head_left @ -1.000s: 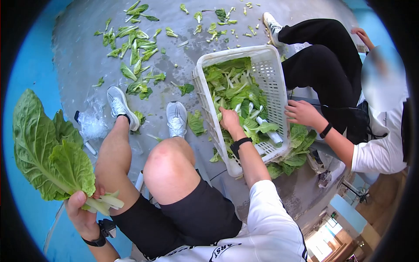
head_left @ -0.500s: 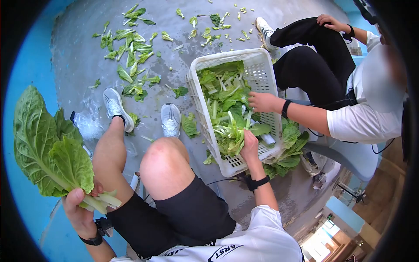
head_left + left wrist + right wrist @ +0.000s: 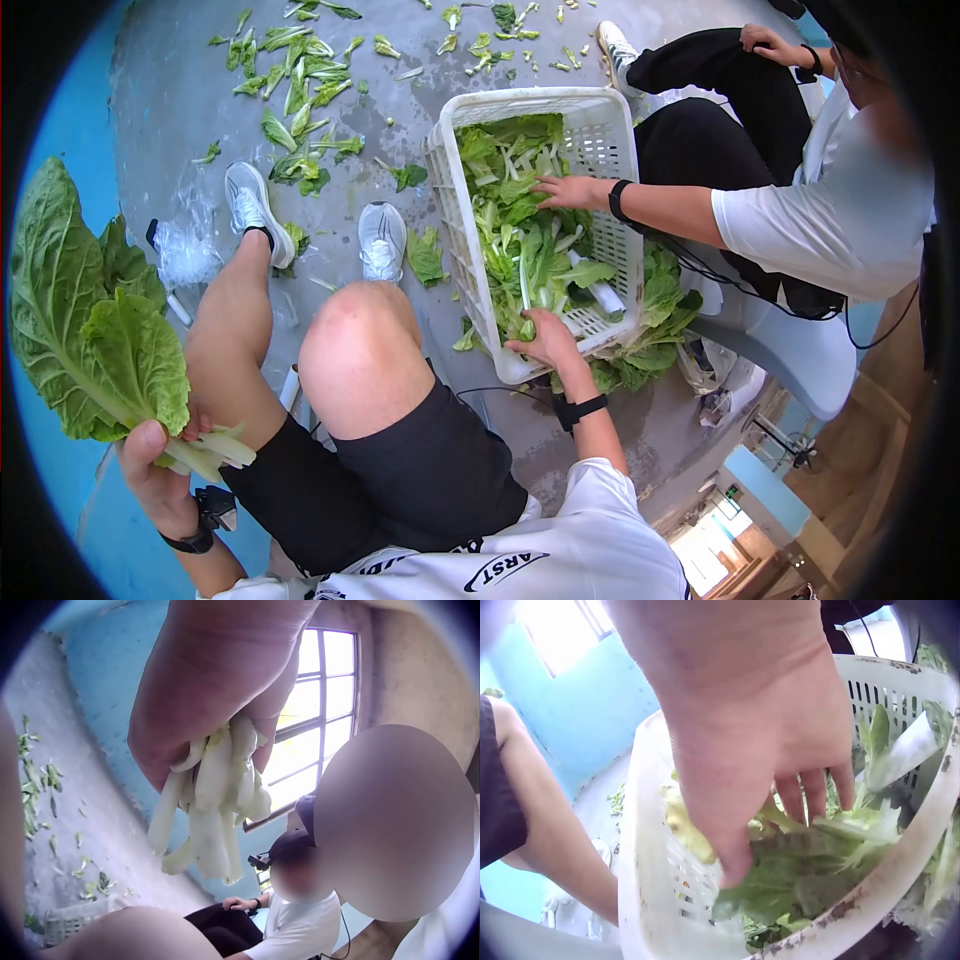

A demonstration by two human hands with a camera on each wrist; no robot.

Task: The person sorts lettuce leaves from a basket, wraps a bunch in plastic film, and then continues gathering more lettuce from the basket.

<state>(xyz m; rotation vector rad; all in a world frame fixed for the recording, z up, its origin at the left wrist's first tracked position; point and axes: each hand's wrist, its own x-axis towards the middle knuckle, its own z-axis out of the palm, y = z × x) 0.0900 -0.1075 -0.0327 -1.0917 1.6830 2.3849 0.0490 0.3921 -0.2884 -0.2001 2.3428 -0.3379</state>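
My left hand (image 3: 165,470) grips a bunch of leafy cabbage leaves (image 3: 60,310) by the stems, held up at the left beside my leg. In the left wrist view the pale cut stems (image 3: 214,787) stick out below the fingers. My right hand (image 3: 552,340) reaches over the near end of a white plastic basket (image 3: 500,362), thumb and fingers spread wide on the greens. A broad green leaf (image 3: 802,870) lies against the thumb in the right wrist view; the fingertips are partly hidden among the leaves. Heaped leaves (image 3: 500,200) and a white roll (image 3: 600,290) lie inside the basket.
Another person's hand (image 3: 570,192) reaches into the basket from the right. Loose leaves (image 3: 300,80) are scattered on the grey floor, and crumpled clear plastic (image 3: 190,250) lies by my shoe. More greens (image 3: 660,330) are heaped behind the basket, beside a grey stool (image 3: 790,340).
My right hand pulled up a clump of leaves, then lowered and spread at the basket's near end. The other person's hand moved from the rim into the basket. My left hand keeps its bunch.
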